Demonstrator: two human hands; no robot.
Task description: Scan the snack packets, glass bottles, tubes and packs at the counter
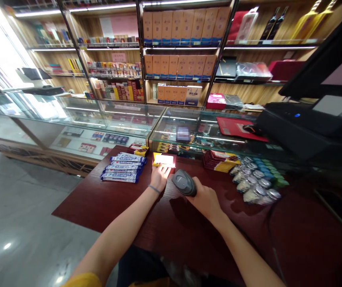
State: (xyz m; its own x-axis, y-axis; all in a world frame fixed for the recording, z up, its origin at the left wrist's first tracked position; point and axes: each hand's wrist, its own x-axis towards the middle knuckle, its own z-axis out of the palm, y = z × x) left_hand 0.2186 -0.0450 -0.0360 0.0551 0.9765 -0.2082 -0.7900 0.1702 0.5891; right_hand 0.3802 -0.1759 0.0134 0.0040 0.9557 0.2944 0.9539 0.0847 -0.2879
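My right hand (205,199) is wrapped round the handle of a dark grey barcode scanner (184,183), its head pointing away from me and to the left. Bright light falls on a flat yellow and dark red chocolate bar (159,160), whose near edge is in my left hand (160,178). My thumb is hidden there. Behind and left of that hand lie a few similar chocolate bars (139,149). A larger stack of the bars (220,160) stands to the right, beyond the scanner.
Blue and white wrapped sticks (122,167) lie in a row at left on the dark red table (99,209). Several small jars (256,185) stand at right, near a phone (338,209) and a black till (305,123). A glass display case (123,119) runs behind.
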